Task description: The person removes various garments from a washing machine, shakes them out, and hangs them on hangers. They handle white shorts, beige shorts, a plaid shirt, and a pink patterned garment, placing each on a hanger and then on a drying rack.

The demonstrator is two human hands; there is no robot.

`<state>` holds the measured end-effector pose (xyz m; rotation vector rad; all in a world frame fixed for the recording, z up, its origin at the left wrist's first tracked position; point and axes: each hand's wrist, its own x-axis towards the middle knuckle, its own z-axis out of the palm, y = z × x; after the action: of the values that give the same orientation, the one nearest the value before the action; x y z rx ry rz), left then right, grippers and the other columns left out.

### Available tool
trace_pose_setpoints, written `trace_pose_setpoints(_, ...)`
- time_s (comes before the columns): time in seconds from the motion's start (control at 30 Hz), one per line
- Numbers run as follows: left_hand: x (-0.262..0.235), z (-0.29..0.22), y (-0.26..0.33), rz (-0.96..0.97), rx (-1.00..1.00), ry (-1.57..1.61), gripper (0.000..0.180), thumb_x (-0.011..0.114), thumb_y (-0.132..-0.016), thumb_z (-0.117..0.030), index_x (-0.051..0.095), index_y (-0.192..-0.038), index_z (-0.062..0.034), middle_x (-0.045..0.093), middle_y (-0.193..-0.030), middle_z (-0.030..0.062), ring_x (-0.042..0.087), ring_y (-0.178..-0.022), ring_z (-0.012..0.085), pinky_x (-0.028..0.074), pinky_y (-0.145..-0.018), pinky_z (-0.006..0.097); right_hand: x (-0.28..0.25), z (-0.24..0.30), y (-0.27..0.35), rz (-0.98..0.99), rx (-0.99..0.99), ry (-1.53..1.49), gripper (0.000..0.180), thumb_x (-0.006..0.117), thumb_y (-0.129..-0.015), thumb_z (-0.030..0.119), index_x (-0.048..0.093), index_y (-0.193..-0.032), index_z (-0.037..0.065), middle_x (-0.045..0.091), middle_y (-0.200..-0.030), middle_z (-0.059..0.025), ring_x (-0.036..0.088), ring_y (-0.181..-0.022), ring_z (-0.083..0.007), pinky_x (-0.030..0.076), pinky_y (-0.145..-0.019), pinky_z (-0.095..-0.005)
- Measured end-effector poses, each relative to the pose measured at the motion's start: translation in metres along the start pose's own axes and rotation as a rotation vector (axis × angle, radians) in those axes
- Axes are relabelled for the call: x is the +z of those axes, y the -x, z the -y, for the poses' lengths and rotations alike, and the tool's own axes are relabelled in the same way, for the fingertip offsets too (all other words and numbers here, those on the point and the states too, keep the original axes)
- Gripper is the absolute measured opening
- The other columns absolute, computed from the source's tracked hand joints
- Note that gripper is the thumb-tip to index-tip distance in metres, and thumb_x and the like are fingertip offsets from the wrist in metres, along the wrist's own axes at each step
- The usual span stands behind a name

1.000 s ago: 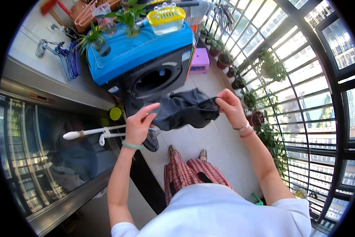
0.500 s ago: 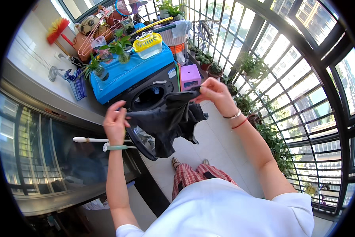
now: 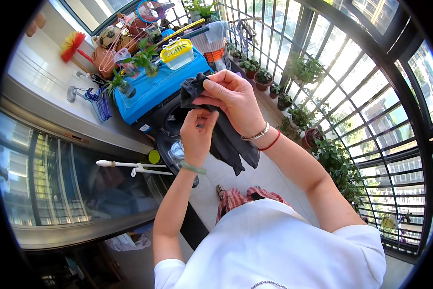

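Observation:
A dark grey-black garment (image 3: 230,140) hangs in front of me, its two lower ends dangling over the floor. My right hand (image 3: 233,98) pinches its bunched upper edge between thumb and fingers. Just below and to the left, my left hand (image 3: 198,135) is closed on the cloth as well; its fingertips are partly hidden in the folds. Behind the hands stands a dark front-loading washing machine (image 3: 154,118) under a blue cover (image 3: 135,107). Its round door is swung out, with the glass (image 3: 177,148) beside my left wrist.
On the cover stand a yellow-and-clear basket (image 3: 178,54) and plants in glass jars (image 3: 126,88). Blue hangers (image 3: 99,103) hang at the left wall. A white pole (image 3: 118,164) juts out at the left. Potted plants (image 3: 301,115) line the barred window at the right.
My hands have come together from a wide spread, the left moving right and the right moving left. The garment, stretched sideways before, now hangs lengthwise from its bunched top.

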<state>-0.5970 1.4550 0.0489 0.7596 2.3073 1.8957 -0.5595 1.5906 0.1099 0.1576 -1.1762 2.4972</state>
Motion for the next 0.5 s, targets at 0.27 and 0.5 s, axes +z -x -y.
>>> trace_pose_setpoints(0.27, -0.035, 0.057, -0.039, -0.019, -0.207, 0.304, 0.031, 0.059, -0.096, -0.021, 0.054, -0.122, -0.0044, 0.064, -0.109, 0.0081, 0.066, -0.095, 0.0152, 0.056, -0.072, 0.028, -0.034, 0.066, 0.004, 0.083, -0.047, -0.090, 0.015, 0.051, -0.098, 0.015, 0.058, -0.101, 0.001, 0.066, -0.099, -0.0094, 0.066, -0.091, -0.0174, 0.053, -0.084, -0.0320)
trace_pose_setpoints(0.5, 0.030, 0.071, -0.034, 0.241, -0.032, 0.076, 0.084, 0.075, -0.080, -0.016, 0.029, -0.149, -0.0237, 0.030, -0.153, 0.0102, 0.031, -0.138, 0.0227, 0.032, -0.107, 0.042, -0.042, 0.133, 0.012, 0.389, -0.014, -0.408, 0.030, 0.042, -0.099, 0.014, 0.055, -0.118, -0.005, 0.065, -0.111, -0.0145, 0.065, -0.099, -0.0233, 0.054, -0.091, -0.0358)
